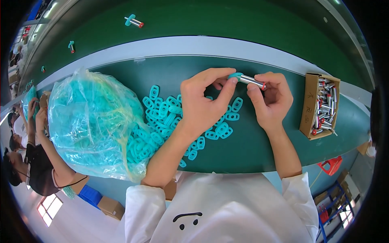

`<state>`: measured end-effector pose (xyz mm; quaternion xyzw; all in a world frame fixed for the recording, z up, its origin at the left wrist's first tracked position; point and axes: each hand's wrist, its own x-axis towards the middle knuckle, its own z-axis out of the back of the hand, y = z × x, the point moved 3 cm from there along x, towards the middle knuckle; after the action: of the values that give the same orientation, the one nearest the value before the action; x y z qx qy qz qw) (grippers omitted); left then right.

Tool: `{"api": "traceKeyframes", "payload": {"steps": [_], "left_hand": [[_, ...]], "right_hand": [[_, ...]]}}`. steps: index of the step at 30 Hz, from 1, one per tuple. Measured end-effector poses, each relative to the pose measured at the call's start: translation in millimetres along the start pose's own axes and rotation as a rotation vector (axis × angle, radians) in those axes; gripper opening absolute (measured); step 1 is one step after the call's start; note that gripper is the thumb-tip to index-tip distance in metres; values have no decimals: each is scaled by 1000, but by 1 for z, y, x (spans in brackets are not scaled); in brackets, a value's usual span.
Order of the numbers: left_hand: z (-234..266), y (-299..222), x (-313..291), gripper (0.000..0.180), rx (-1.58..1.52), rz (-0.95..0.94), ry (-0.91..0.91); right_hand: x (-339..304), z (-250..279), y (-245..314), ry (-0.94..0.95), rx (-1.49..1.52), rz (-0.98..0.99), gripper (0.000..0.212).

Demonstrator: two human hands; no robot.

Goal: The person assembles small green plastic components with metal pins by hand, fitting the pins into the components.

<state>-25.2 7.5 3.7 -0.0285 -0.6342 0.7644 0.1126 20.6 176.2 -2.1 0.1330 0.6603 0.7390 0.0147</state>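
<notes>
Between my hands, over the dark green table, is a silver metal cylinder (248,79) with a red end and a teal plastic piece (234,75) at its left end. My left hand (204,97) pinches the teal piece between thumb and forefinger. At the red end, the thumb and fingers of my right hand (274,99) grip the cylinder. Loose teal oval pieces (222,128) with holes lie under and beside my left hand. They spread from the mouth of a big clear plastic bag (87,121) full of such pieces, next to my left forearm.
An open cardboard box (307,107) of silver cylinders with red ends stands at the right. Beyond a pale rail (198,45), a green belt (243,20) carries several joined parts (134,22). A co-worker (44,162) works at the far left. A red stool (331,165) shows lower right.
</notes>
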Motion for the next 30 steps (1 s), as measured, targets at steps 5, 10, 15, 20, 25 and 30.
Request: {"api": "traceKeyframes", "payload": {"steps": [5, 10, 15, 20, 25, 30], "left_hand": [[0, -2, 1, 19, 11, -10, -4], [1, 5, -1, 18, -59, 51, -27], [-1, 5, 1, 17, -60, 53, -13], [-1, 3, 3, 16, -66, 29, -47], [0, 3, 4, 16, -62, 27, -40], [-1, 3, 4, 16, -85, 44, -39]], "right_hand": [[-1, 5, -5, -2, 39, 17, 23], [-1, 7, -7, -42, 135, -57, 23], [0, 9, -5, -26, 220, -125, 20], [4, 11, -3, 41, 51, -52, 18], [7, 5, -3, 11, 101, -1, 27], [6, 5, -3, -73, 239, -49, 32]]}}
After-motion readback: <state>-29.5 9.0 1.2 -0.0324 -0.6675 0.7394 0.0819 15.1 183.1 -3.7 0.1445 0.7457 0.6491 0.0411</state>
